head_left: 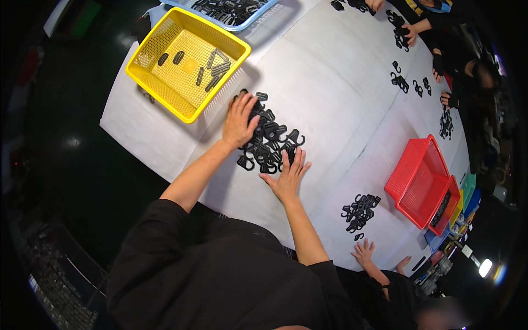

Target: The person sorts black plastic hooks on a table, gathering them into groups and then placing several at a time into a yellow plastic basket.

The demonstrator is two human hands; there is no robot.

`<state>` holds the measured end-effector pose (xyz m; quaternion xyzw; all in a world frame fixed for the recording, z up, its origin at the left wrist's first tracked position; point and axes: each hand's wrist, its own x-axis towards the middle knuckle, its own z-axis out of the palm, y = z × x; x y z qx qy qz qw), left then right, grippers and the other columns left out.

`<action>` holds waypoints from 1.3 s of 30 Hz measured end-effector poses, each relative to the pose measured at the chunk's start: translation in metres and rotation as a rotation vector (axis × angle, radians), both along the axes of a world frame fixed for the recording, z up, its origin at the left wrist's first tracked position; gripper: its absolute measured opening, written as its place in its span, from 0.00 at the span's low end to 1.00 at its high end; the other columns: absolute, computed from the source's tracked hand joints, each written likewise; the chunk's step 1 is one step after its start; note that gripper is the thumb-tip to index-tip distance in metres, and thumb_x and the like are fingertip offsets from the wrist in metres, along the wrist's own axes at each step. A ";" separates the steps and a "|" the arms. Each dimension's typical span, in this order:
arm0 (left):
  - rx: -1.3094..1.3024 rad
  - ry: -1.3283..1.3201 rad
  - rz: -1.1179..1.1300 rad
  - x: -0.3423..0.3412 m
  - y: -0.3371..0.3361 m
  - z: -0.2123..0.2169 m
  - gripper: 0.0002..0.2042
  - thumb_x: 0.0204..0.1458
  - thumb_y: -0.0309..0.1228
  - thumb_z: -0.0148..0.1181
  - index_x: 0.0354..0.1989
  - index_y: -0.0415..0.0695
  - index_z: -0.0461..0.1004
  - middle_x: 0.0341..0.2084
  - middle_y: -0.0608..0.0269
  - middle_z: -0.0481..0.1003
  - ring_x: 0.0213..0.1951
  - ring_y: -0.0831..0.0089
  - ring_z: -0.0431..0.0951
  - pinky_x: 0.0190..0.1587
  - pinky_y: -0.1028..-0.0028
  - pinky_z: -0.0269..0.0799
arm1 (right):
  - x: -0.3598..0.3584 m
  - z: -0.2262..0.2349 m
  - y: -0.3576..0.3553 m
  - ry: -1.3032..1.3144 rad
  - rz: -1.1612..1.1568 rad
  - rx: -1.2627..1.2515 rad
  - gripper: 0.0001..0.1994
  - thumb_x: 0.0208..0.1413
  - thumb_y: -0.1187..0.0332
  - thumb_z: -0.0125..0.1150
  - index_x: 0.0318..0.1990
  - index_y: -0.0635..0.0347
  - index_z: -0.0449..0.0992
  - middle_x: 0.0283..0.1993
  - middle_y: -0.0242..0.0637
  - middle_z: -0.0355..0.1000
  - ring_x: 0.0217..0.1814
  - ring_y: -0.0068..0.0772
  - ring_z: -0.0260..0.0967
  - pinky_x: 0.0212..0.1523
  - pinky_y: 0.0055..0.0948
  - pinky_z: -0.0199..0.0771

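A loose heap of black plastic hooks [268, 133] lies on the white table in front of me. My left hand [240, 122] rests on the heap's left side, fingers stretched out over several hooks. At the heap's near right edge, my right hand [287, 179] lies with its fingers spread, the fingertips touching the outermost hooks. Neither hand grips a piece. Beyond my left hand stands a yellow plastic basket [188, 117] with several dark oblong pieces [218, 68] on its bottom.
A light blue basket [242, 26] full of black parts stands behind the yellow one. Red baskets [410, 181] stand at the right. Another hook pile [360, 213] lies by a co-worker's hand [363, 253]. Across the white table [330, 88], other people's hands [410, 34] handle more hooks.
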<state>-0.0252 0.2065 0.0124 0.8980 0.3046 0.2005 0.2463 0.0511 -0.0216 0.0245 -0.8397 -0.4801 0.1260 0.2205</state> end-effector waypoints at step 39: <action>-0.012 0.243 -0.183 -0.012 -0.045 -0.006 0.49 0.42 0.57 0.61 0.68 0.47 0.42 0.67 0.39 0.34 0.67 0.37 0.29 0.60 0.34 0.26 | 0.026 -0.006 -0.031 -0.140 -0.197 -0.067 0.36 0.48 0.49 0.61 0.63 0.50 0.55 0.68 0.45 0.47 0.72 0.50 0.40 0.68 0.58 0.31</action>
